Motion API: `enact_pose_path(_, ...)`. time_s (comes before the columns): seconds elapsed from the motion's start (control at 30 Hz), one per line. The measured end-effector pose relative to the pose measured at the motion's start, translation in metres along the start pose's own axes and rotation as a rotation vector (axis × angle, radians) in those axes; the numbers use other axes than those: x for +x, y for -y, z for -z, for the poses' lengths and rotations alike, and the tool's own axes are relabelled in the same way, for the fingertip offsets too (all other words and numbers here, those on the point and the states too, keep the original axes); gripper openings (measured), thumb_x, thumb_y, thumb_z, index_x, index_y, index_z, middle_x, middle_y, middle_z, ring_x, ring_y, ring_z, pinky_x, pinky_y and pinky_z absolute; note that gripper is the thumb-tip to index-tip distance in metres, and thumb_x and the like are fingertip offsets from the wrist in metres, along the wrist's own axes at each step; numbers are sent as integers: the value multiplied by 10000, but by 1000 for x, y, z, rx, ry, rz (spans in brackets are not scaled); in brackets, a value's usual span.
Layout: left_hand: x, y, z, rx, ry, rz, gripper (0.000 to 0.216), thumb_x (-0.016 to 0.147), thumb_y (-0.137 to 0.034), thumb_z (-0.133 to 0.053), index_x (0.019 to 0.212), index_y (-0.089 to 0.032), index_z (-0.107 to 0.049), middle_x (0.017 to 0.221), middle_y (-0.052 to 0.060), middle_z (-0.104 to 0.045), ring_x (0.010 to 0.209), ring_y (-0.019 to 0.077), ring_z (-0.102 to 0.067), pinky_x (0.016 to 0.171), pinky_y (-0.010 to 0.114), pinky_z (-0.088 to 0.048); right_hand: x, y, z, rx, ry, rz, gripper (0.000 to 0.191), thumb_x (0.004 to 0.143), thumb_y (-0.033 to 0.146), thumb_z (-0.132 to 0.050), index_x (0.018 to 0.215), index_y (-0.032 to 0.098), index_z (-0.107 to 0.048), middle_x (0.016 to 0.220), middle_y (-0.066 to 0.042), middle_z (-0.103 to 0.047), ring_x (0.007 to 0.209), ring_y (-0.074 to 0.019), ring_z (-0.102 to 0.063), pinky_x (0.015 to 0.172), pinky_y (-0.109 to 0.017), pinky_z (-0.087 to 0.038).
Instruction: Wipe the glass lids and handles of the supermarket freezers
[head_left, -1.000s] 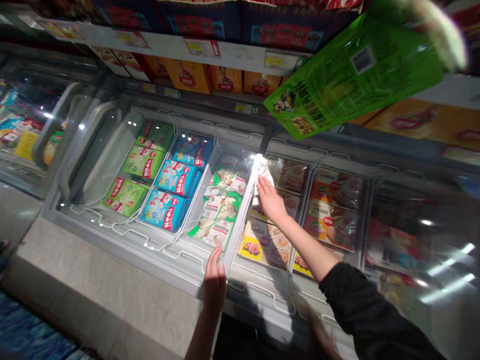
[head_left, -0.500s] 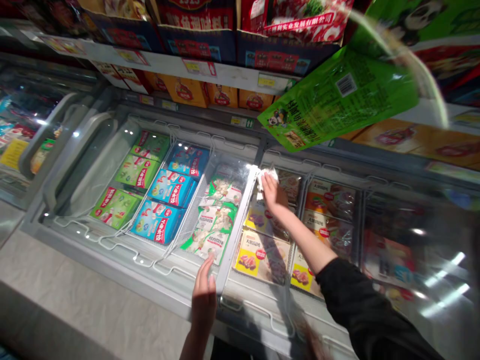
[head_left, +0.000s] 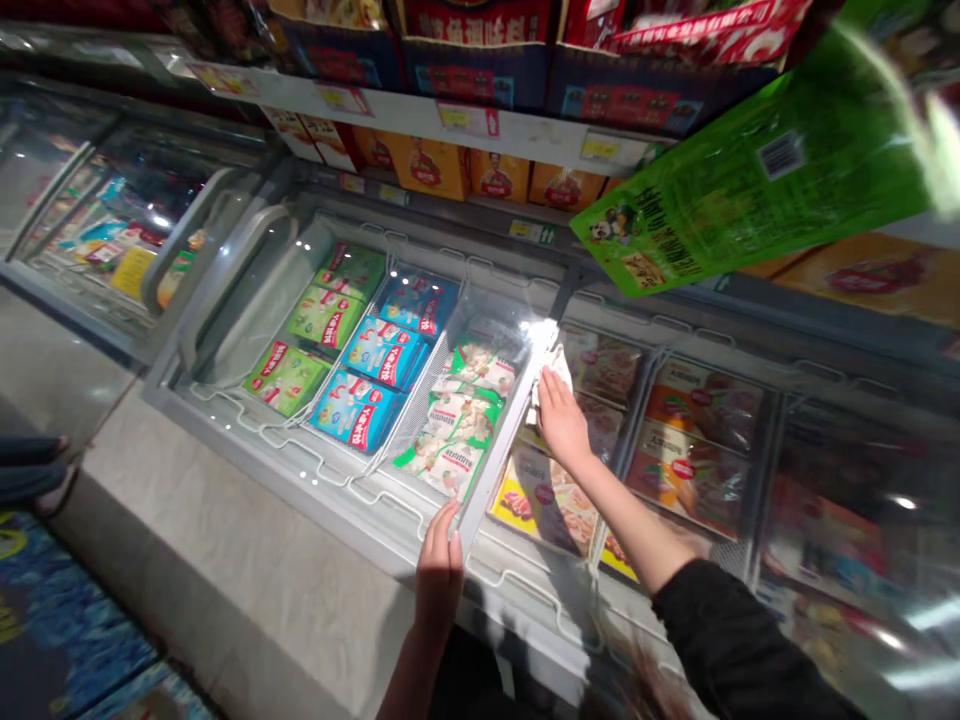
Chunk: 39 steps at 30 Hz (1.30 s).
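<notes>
My right hand (head_left: 562,418) presses a crumpled white cloth (head_left: 555,372) against the glass lid of the chest freezer (head_left: 300,480), beside the light frame strip (head_left: 501,472) between two lid sections. The cloth looks like paper or thin fabric; I cannot tell which. My left hand (head_left: 441,562) is at the freezer's front edge, fingers stretched out and holding nothing. Just beyond its fingertips, white-and-green food bags (head_left: 457,420) lie in a wire compartment. Under the right forearm, boxed frozen food (head_left: 544,490) shows through the glass.
Blue packs (head_left: 360,405) and green packs (head_left: 289,378) fill compartments to the left. A green panda-printed package (head_left: 750,190) hangs above the freezer on the right. Shelves with orange boxes (head_left: 427,168) stand behind. Someone's legs (head_left: 30,465) show at the far left.
The view has swung left, so the freezer appears farther right. My right hand and the cloth have slid slightly nearer along the frame strip. My left hand stays near the front edge.
</notes>
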<state>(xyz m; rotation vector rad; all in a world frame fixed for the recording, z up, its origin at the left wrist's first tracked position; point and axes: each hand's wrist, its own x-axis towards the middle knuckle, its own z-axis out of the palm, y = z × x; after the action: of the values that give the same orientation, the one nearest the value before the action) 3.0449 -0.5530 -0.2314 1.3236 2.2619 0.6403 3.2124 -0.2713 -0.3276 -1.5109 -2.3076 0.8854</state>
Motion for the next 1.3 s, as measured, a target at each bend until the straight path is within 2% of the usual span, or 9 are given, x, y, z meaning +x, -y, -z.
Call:
enact_pose_path(0.17, 0, 0, 9, -95, 91, -21, 427, 1063, -184, -356, 1424, -182, -584, 1409, 160, -688, 1361, 251, -643, 1152, 472, -554, -138, 64, -15, 271, 75, 19, 610, 935, 129, -429, 1480, 302, -643, 1574, -25, -593, 1472, -274, -551, 1232, -477, -477)
enact_pose_path(0.3, 7, -4, 26, -145, 152, 32, 407, 1083, -227, -367, 1429, -220, -581, 1455, 119, -664, 1399, 221, -608, 1196, 467, -502, -181, 102, -27, 453, 15, -119, 494, 968, 249, -455, 1374, 327, -725, 1399, -52, -734, 1311, -310, -691, 1109, -554, -578)
enact_pose_path(0.47, 32, 4, 53, -204, 166, -3, 404, 1091, -265, -364, 1433, -197, -567, 1476, 140, -644, 1414, 226, -593, 1189, 460, -498, -134, 141, -12, 527, -203, -306, 556, 1023, 246, -345, 1522, 233, -589, 1463, -102, -687, 1394, -269, -618, 1173, -541, -505)
enact_pose_path(0.63, 88, 20, 97, -187, 249, -146, 419, 1100, -289, -353, 1459, -189, -545, 1471, 141, -649, 1416, 227, -592, 1200, 464, -488, -54, 179, 6, 232, -119, -81, 536, 1006, 227, -442, 1524, 235, -577, 1589, -101, -575, 1471, -247, -525, 1236, -476, -428)
enact_pose_path(0.73, 138, 34, 128, -121, 275, -265, 431, 1100, -294, -345, 1466, -180, -542, 1478, 144, -645, 1419, 227, -590, 1206, 460, -484, -34, 191, -13, 117, -35, -85, 536, 1019, 303, -499, 1539, 180, -542, 1503, -155, -646, 1376, -272, -608, 1155, -470, -502)
enact_pose_path(0.83, 187, 49, 145, -15, 280, -351, 450, 1093, -269, -338, 1487, -163, -528, 1505, 150, -627, 1447, 226, -562, 1225, 457, -465, -37, 191, -45, 123, -147, -245, 542, 1043, 325, -422, 1550, 156, -509, 1496, -169, -641, 1378, -264, -598, 1168, -470, -487)
enact_pose_path(0.93, 219, 54, 135, 116, 404, -483, 493, 1060, -216, -385, 1535, -144, -494, 1587, 148, -561, 1518, 232, -486, 1263, 450, -418, -46, 186, -71, 107, -256, -415, 580, 1045, 275, -321, 1592, 119, -430, 1561, -205, -562, 1467, -266, -506, 1231, -517, -415)
enact_pose_path(1.1, 226, 46, 73, 266, 671, -769, 592, 1025, -212, -463, 1603, -96, -419, 1699, 148, -407, 1598, 256, -356, 1321, 437, -303, -57, 175, -99, 32, -308, -469, 694, 961, 118, -296, 1654, 118, -321, 1664, -182, -446, 1592, -231, -332, 1296, -513, -339)
enact_pose_path(1.3, 254, 30, 7, 292, 705, -876, 579, 1086, -305, -403, 1651, -184, -363, 1729, 87, -354, 1615, 241, -319, 1328, 474, -264, -70, 164, -119, -101, -377, -464, 747, 965, 95, -298, 1703, 175, -215, 1669, -163, -449, 1612, -242, -306, 1304, -568, -311)
